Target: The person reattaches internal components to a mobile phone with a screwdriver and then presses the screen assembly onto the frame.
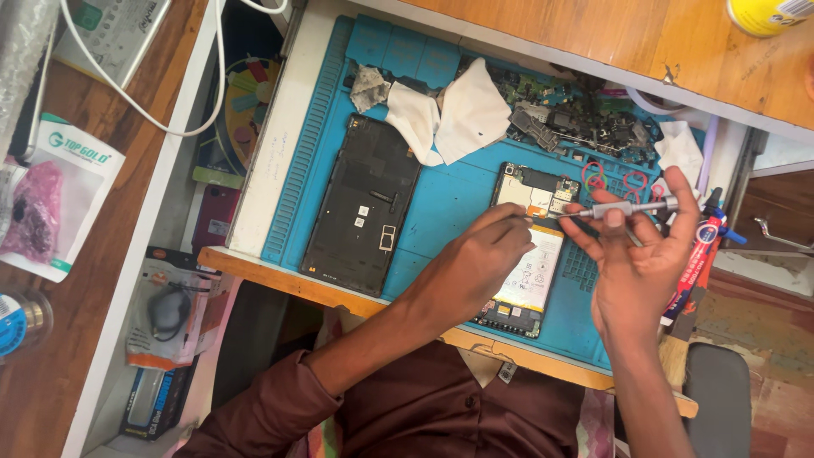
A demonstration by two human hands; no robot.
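Wooden desk ran along the top and the left side, with a pull-out tray below it carrying a large blue repair mat. On the mat's left part lay a black back cover, inner face up, flat and well apart from both hands. To the right of it lay the opened phone, screen down, its pale battery and circuit board exposed, the lower end near the tray's front edge. Two white cloths sat crumpled at the mat's upper middle, just beside a heap of dark loose parts along the upper right edge. The person sat in a dark maroon shirt, both forearms reaching up from below. Left hand rested over the phone's left edge, fingers curled closed and pinched at the screwdriver's thin tip end, above the upper part of the battery. Right hand hovered to the right of the phone, thumb and fingers closed around the silver screwdriver, which lay roughly level, pointing left across the phone's upper half. A red-and-white glue tube lay just right of that hand. A few red rings sat on the mat behind the screwdriver.
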